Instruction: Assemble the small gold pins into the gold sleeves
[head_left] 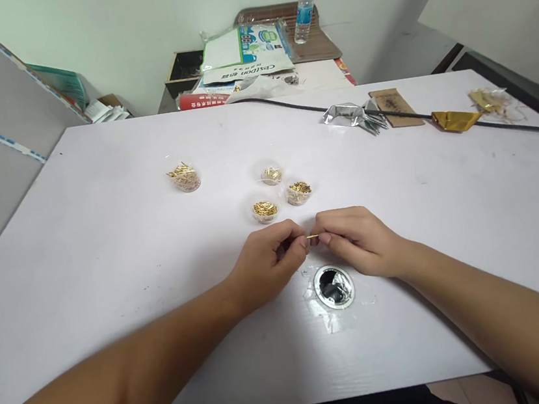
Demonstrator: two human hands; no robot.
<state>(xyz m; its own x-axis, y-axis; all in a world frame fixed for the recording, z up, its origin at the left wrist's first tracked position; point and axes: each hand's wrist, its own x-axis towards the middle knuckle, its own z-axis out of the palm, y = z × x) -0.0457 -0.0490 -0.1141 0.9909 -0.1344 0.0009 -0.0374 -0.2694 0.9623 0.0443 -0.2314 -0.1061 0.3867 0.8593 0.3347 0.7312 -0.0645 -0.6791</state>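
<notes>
Between my two hands runs a thin gold-coloured metal pin [312, 237], held level above the white table [110, 267]. My left hand [276, 253] pinches its left end, and my right hand [352, 237] pinches the right end. The fingertips hide both ends, so I cannot tell whether it is one piece or two joined. Just beyond the hands stand three small clear cups of gold-coloured metal parts: a near cup [265, 211], a right cup [299, 192] and a far cup [271, 175]. Farther left, a fuller clear cup [184, 177] holds longer gold-coloured pins.
A round cable hole [334, 287] with tape around it lies below my right hand. Along the back run a black cable [282, 103], silver foil [344, 114], a cardboard piece [396, 108] and gold foil [455, 120]. A plastic bottle [304, 14] stands behind the table.
</notes>
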